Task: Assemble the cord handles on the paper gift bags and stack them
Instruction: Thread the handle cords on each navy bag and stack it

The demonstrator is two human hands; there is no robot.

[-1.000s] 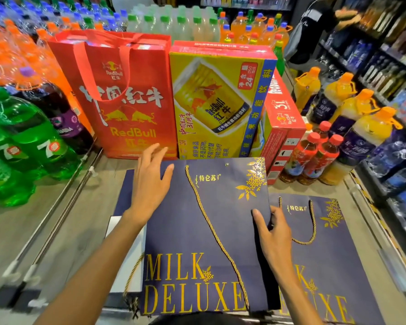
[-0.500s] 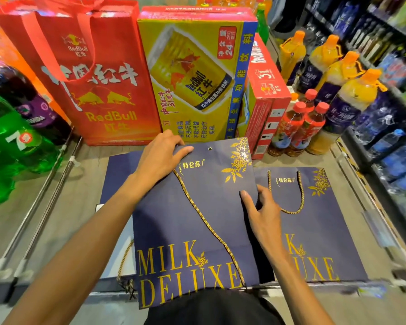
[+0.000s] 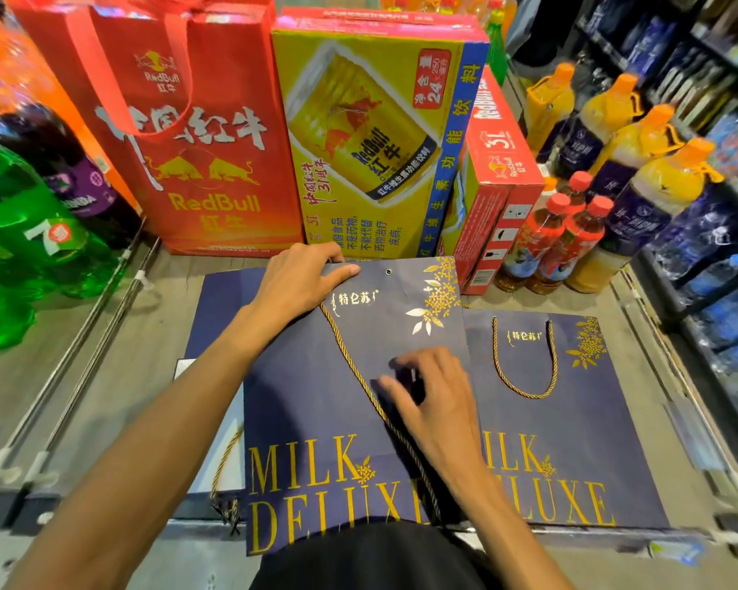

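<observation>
Navy gift bag (image 3: 316, 398), printed MILK DELUXE in gold, lay flat in the middle of the grey shelf surface (image 3: 124, 355) in the head view, its open end toward the far side. It partly covered another flat bag (image 3: 218, 308) on its left, and its right edge overlapped a second bag (image 3: 571, 440) of the same print.

The left hand (image 3: 295, 283) gripped the navy gift bag at its far edge, fingers curled over the rim and thumb pressed on the front face. A metal eyelet (image 3: 388, 272) showed just right of the thumb.

A gold cord (image 3: 350, 359) ran from beneath that hand diagonally across the face toward the near edge. The right hand (image 3: 435, 402) hovered low over the middle of the bag with its fingers bent, right beside the cord — motion blur hid whether it pinched the cord or only touched the paper.

On the second bag a cord handle (image 3: 525, 376) hung in a finished loop.

Along the far side stood a red RedBull bag (image 3: 197, 163), a yellow carton (image 3: 371, 142) and a red box (image 3: 499, 185). Red-capped bottles (image 3: 559, 236) and orange-capped bottles (image 3: 657, 185) stood to the right — green bottles (image 3: 30, 232) lay on the far left.
</observation>
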